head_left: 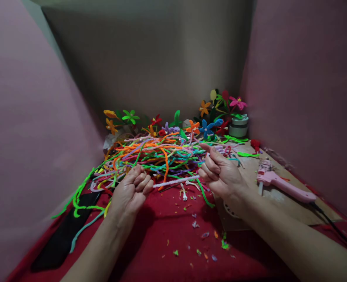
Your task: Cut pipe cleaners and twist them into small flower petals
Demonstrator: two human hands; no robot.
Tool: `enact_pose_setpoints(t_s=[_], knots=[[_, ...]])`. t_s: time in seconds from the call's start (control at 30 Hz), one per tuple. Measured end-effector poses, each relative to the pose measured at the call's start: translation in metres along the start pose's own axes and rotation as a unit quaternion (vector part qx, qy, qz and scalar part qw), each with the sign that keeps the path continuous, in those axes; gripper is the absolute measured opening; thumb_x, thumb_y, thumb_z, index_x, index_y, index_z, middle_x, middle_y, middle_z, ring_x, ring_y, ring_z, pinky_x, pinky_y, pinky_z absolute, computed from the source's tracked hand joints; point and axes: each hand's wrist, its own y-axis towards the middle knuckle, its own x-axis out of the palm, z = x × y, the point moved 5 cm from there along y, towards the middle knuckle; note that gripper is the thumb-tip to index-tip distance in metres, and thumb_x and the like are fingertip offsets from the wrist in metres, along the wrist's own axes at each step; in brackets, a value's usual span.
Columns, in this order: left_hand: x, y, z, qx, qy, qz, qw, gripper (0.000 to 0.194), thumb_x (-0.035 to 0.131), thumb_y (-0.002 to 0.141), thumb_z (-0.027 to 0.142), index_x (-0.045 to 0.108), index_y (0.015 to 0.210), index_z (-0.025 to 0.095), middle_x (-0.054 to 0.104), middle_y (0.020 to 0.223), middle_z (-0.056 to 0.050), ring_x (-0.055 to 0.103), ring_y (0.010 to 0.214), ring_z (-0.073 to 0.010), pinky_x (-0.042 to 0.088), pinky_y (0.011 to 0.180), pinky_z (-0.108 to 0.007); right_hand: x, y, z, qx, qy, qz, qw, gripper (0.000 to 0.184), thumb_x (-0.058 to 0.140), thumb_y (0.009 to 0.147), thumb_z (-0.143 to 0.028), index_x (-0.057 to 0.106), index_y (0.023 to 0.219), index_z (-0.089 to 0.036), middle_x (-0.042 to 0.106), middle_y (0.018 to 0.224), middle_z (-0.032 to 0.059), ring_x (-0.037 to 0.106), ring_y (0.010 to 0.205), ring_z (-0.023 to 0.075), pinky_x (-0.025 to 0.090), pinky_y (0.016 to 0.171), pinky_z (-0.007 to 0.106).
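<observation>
A pale, whitish-lilac pipe cleaner stretches almost straight between my two hands, above the red cloth. My left hand is closed in a fist around its left end. The fingers of my right hand curl round the other end, with the index finger pointing up and to the left. Just behind both hands spreads a large tangled heap of coloured pipe cleaners. A small white bundled piece lies on the cloth under the stretched pipe cleaner.
A pink glue gun with a black cord rests on a board at the right. Pipe-cleaner flowers and a grey-green jar stand at the back. A long black object lies at left. Coloured fuzz scraps dot the cloth.
</observation>
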Motion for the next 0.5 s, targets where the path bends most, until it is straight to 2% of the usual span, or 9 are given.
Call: enact_pose_setpoints(t_s=[0.17,0.37,0.5], knots=[[0.0011,-0.0015,-0.0020,-0.005,-0.011,-0.006,1.000,0.027,0.038,0.088,0.012,0.041,0.062,0.015,0.024,0.042,0.009,0.023,0.032,-0.0034,0.021,0.033,-0.017,-0.0060,0.0013,0.0004,0.005,0.000,-0.003,1.000,0.023,0.042,0.089,-0.030,0.059,0.088,-0.016,0.022,0.033,-0.0112,0.008,0.033,0.0058,0.016,0.036,0.020],[0.0003,0.0003,-0.0015,-0.002,-0.009,-0.014,1.000,0.025,0.039,0.089,0.014,0.045,0.064,0.013,0.024,0.041,0.009,0.023,0.032,-0.0031,0.023,0.033,-0.017,-0.0061,0.0027,-0.0002,0.024,0.027,-0.003,0.999,0.015,0.047,0.086,-0.026,0.059,0.085,-0.016,0.021,0.034,-0.0121,0.010,0.032,0.0054,0.016,0.035,0.019],[-0.0004,0.0014,-0.0077,-0.036,-0.008,-0.020,0.999,0.027,0.036,0.090,0.013,0.044,0.065,0.013,0.023,0.042,0.009,0.023,0.032,-0.0031,0.021,0.033,-0.017,-0.0026,0.0026,-0.0026,0.024,0.041,-0.019,0.999,0.013,0.051,0.084,-0.026,0.060,0.090,-0.019,0.021,0.034,-0.0124,0.012,0.031,0.0054,0.015,0.035,0.019]])
